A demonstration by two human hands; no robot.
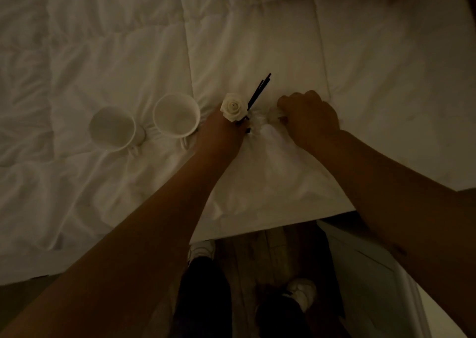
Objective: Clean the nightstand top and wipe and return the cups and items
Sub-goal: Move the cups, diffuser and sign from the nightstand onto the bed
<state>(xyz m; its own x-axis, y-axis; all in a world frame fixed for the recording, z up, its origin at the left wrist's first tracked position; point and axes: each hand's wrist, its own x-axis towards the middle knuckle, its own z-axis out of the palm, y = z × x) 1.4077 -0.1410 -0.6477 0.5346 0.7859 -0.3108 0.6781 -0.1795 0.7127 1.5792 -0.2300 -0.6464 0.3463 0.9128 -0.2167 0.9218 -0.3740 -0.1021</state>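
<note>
Two white cups stand upright on the white bedcover: one (113, 128) at the left, the other (176, 114) just right of it, handles toward me. My left hand (221, 131) is closed around a small holder with a white rose (231, 107) and dark reed sticks (258, 90); the holder itself is hidden by the hand. My right hand (309, 117) is a fist gripping a white cloth (273, 136) pressed against that holder. The light is very dim.
The bed's edge (270, 224) runs across below my arms. A white nightstand corner (373, 273) shows at lower right. My legs and white shoes (301, 291) stand on a wooden floor beside the bed.
</note>
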